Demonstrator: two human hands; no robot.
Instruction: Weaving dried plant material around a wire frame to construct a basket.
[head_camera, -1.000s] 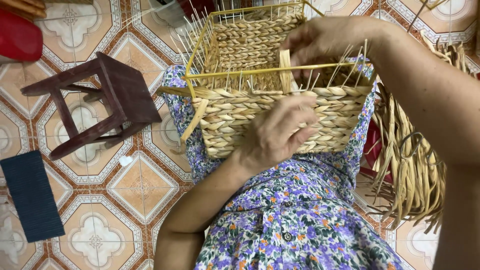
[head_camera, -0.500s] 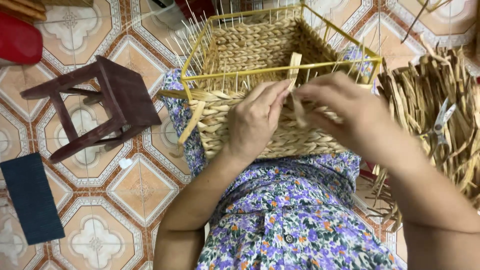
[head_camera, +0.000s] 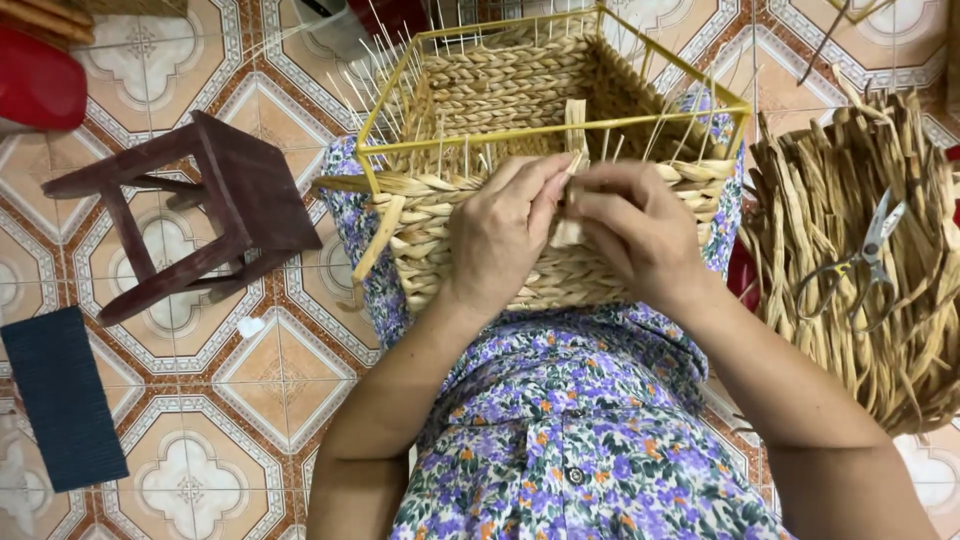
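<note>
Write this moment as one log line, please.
left hand: pinching straw strand | right hand: pinching same strand | woven basket: on lap | scissors: on straw pile

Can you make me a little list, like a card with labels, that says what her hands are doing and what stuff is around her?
left hand: pinches a pale straw strip at the near wall of the woven basket
right hand: grips the same strip, just beside the left hand
basket: on the lap, yellow wire frame at its rim, thin wires sticking up
on her right: heap of dried straw with scissors on top
on her left: tipped-over dark wooden stool, dark blue mat
floor: patterned tiles
</note>
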